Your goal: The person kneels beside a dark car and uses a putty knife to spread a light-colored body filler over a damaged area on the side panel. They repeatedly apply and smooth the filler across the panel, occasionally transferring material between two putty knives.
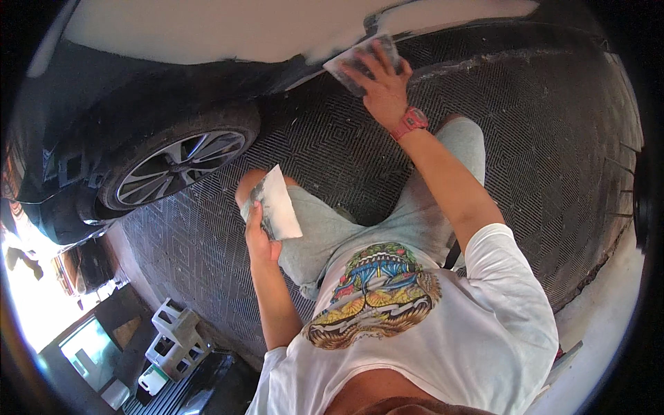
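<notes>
You wear a white short-sleeved T-shirt (477, 332) with multicoloured chest print (377, 294), pale shorts (321, 225) and, at right, a red wristwatch (413, 120).

The white sheet (282, 204) hides most fingers of my left hand (260, 241), and the top edge cuts off the car (194, 31).

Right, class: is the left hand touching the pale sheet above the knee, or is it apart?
Touching. The head view shows the left hand holding the pale sheet, its thumb against the sheet's face.
</notes>
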`<state>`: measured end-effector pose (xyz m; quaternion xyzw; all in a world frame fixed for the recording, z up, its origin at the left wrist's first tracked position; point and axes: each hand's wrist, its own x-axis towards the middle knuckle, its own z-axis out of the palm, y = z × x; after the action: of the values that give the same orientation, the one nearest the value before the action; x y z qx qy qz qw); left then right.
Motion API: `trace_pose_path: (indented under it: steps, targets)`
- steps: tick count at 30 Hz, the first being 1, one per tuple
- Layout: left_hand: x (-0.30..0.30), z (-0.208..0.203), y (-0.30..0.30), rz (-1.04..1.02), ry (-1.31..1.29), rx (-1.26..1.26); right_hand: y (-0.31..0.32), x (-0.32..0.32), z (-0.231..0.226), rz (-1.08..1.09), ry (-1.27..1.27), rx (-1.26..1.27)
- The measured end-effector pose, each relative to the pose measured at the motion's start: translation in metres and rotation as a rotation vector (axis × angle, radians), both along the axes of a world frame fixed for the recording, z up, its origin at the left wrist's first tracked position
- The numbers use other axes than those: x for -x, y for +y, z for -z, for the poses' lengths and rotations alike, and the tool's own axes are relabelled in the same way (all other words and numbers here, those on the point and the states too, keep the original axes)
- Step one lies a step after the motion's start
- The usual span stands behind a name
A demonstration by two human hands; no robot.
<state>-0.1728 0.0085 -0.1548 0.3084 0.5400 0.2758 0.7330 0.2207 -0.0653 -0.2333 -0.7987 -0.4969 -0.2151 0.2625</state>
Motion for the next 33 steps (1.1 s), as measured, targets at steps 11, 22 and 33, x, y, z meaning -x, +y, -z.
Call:
trace_pose_path:
  steps: [11,22,33]
  targets:
    - [0.002,-0.015,-0.01,-0.031,0.014,0.021,0.01,-0.065,-0.024,-0.02,-0.017,-0.306]
    - [0.004,-0.013,-0.01,-0.016,-0.006,-0.011,-0.027,-0.042,-0.02,-0.012,0.078,-0.255]
    - [0.004,-0.011,-0.01,-0.008,-0.005,0.017,0.013,-0.015,-0.025,-0.014,0.055,-0.15]
